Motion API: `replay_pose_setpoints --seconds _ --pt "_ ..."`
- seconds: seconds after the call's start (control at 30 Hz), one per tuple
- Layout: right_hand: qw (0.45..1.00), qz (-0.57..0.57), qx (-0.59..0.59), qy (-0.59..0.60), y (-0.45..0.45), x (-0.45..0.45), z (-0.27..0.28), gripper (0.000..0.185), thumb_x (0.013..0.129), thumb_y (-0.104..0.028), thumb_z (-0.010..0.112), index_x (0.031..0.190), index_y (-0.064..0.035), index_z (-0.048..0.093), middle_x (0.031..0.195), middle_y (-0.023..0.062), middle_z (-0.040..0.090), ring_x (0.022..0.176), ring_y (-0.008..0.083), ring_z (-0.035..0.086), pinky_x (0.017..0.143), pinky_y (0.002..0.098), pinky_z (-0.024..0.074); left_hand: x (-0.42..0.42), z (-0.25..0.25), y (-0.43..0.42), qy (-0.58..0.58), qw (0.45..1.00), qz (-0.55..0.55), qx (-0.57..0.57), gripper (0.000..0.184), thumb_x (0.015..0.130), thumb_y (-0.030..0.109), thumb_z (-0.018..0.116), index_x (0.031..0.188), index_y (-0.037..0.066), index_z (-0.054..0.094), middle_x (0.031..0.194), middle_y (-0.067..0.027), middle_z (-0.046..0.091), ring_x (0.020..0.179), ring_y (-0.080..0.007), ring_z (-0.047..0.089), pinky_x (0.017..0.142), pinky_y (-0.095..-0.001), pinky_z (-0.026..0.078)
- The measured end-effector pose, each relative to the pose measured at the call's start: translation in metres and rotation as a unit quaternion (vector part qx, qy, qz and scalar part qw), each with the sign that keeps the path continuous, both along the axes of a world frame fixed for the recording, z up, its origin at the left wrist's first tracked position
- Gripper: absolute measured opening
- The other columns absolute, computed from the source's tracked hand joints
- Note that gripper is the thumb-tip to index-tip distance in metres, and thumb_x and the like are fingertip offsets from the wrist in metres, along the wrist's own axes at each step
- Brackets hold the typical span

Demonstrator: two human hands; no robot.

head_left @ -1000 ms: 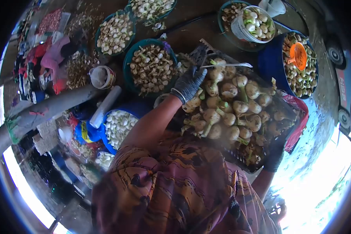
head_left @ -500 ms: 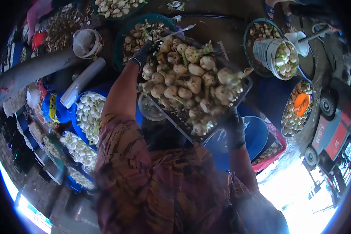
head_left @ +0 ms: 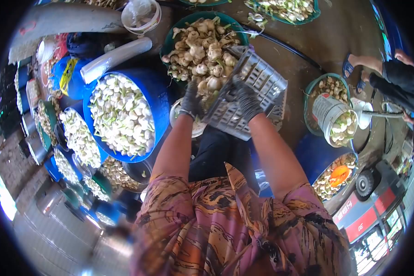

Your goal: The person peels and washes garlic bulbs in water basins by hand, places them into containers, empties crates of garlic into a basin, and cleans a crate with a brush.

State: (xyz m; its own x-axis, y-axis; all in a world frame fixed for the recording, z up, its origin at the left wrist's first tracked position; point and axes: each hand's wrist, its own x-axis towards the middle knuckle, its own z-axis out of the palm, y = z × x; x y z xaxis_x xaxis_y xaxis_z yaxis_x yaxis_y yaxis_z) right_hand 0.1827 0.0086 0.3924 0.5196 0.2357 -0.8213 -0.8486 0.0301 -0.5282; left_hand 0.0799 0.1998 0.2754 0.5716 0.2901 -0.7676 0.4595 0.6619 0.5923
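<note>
A grey slotted plastic crate (head_left: 262,76) is tipped on its side, its mouth facing a green tub (head_left: 166,51). Whole garlic bulbs (head_left: 198,48) with roots and stem stubs fill the tub, and some lie at the crate's mouth. My right hand (head_left: 247,100), in a dark glove, grips the crate by its slotted side. At the crate's lower left corner is my left hand (head_left: 192,102), gloved too, fingers stretched toward the bulbs; whether it touches the crate is unclear. Below that hand, a pale round container (head_left: 198,130) is partly hidden.
To the left stands a blue barrel (head_left: 157,110) full of peeled white garlic (head_left: 122,115). A white bucket (head_left: 324,117) lies tilted on the right, near another green tub (head_left: 308,110). A person's legs (head_left: 365,64) show at the right. A black hose (head_left: 290,48) crosses the floor.
The crate, heaped with garlic bulbs before, has been tipped over toward the green tub, and bulbs now fill that tub. My left hand has come off the crate's far edge. The view has shifted.
</note>
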Motion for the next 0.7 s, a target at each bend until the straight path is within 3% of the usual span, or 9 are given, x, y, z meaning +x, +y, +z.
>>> replay_pose_setpoints --seconds 0.1,0.2,0.33,0.47,0.53,0.6,0.63,0.67,0.7 --pt "0.992 -0.025 -0.009 -0.119 -0.040 0.024 -0.036 0.042 0.090 -0.048 0.061 0.092 -0.0070 0.066 0.081 0.0041 0.064 0.077 0.0130 0.062 0.063 0.0302 0.0529 -0.010 -0.031 -0.011 -0.052 0.994 -0.021 0.094 0.065 0.093 0.042 0.058 0.149 0.019 0.034 0.143 -0.0089 0.044 0.123 -0.0239 0.047 0.091 -0.0402 0.047" --pt "1.000 -0.015 -0.005 -0.015 -0.069 0.044 -0.005 0.038 0.094 -0.041 0.059 0.099 -0.0046 0.067 0.084 0.0008 0.066 0.076 0.0122 0.060 0.074 0.0288 0.0487 -0.005 0.030 -0.049 0.060 0.989 0.122 0.053 0.066 0.091 0.036 0.060 0.149 0.020 0.031 0.129 -0.0103 0.052 0.105 -0.0237 0.056 0.077 -0.0362 0.051" --pt "0.965 0.130 -0.156 -0.166 -0.107 0.046 0.011 0.039 0.095 -0.041 0.056 0.103 -0.0042 0.066 0.097 0.0062 0.067 0.087 0.0152 0.062 0.075 0.0305 0.0519 -0.036 0.001 -0.063 0.151 0.985 0.080 -0.015 0.058 0.090 0.025 0.062 0.141 0.019 0.036 0.091 -0.0026 0.060 0.065 -0.0165 0.057 0.052 -0.0368 0.047" --pt "0.934 0.050 -0.235 -0.264 -0.173 0.084 -0.046 0.041 0.098 -0.039 0.050 0.122 -0.0059 0.059 0.119 0.0063 0.060 0.109 0.0192 0.057 0.092 0.0331 0.0448 -0.040 -0.080 -0.065 0.102 0.984 0.133 0.062 0.042 0.086 0.029 0.064 0.123 0.016 0.049 0.085 -0.0022 0.059 0.059 -0.0162 0.054 0.050 -0.0359 0.046" --pt "0.910 -0.010 -0.273 -0.312 -0.201 0.102 -0.093 0.046 0.099 -0.039 0.048 0.131 -0.0068 0.056 0.131 0.0066 0.056 0.119 0.0216 0.053 0.100 0.0344 0.0405 -0.027 -0.091 -0.058 0.189 0.970 0.149 -0.040 0.037 0.085 0.028 0.063 0.119 0.016 0.052 0.083 -0.0027 0.059 0.059 -0.0183 0.054 0.051 -0.0369 0.047" --pt "0.972 -0.179 -0.061 -0.139 -0.221 0.106 -0.177 0.049 0.097 -0.046 0.050 0.126 -0.0067 0.058 0.127 0.0051 0.059 0.111 0.0221 0.057 0.100 0.0358 0.0398 -0.025 -0.113 -0.045 0.265 0.954 0.116 -0.076 0.024 0.085 0.024 0.060 0.108 0.015 0.058 0.080 -0.0051 0.059 0.063 -0.0231 0.056 0.056 -0.0415 0.051" --pt "0.964 -0.258 0.048 -0.046 -0.212 0.109 -0.182 0.051 0.096 -0.049 0.051 0.124 -0.0067 0.060 0.124 0.0043 0.061 0.108 0.0223 0.058 0.100 0.0365 0.0395 -0.020 -0.112 -0.037 0.289 0.950 0.076 -0.091 0.022 0.085 0.024 0.060 0.105 0.014 0.058 0.079 -0.0056 0.059 0.065 -0.0235 0.057 0.057 -0.0429 0.051" --pt "0.970 -0.202 0.026 -0.135 -0.206 0.106 -0.185 0.057 0.100 -0.050 0.039 0.126 -0.0028 0.058 0.131 0.0082 0.057 0.114 0.0259 0.055 0.107 0.0393 0.0331 -0.014 -0.111 -0.030 0.311 0.944 0.036 -0.106 0.021 0.085 0.023 0.060 0.103 0.014 0.059 0.078 -0.0061 0.059 0.066 -0.0239 0.058 0.059 -0.0444 0.052" --pt "0.967 -0.208 0.038 -0.141 -0.210 0.106 -0.193 0.058 0.099 -0.052 0.039 0.123 -0.0032 0.059 0.127 0.0089 0.059 0.113 0.0260 0.055 0.106 0.0391 0.0337 -0.009 -0.107 -0.027 0.333 0.935 -0.004 -0.121 0.019 0.084 0.023 0.060 0.100 0.013 0.059 0.077 -0.0066 0.059 0.068 -0.0244 0.059 0.061 -0.0459 0.052"
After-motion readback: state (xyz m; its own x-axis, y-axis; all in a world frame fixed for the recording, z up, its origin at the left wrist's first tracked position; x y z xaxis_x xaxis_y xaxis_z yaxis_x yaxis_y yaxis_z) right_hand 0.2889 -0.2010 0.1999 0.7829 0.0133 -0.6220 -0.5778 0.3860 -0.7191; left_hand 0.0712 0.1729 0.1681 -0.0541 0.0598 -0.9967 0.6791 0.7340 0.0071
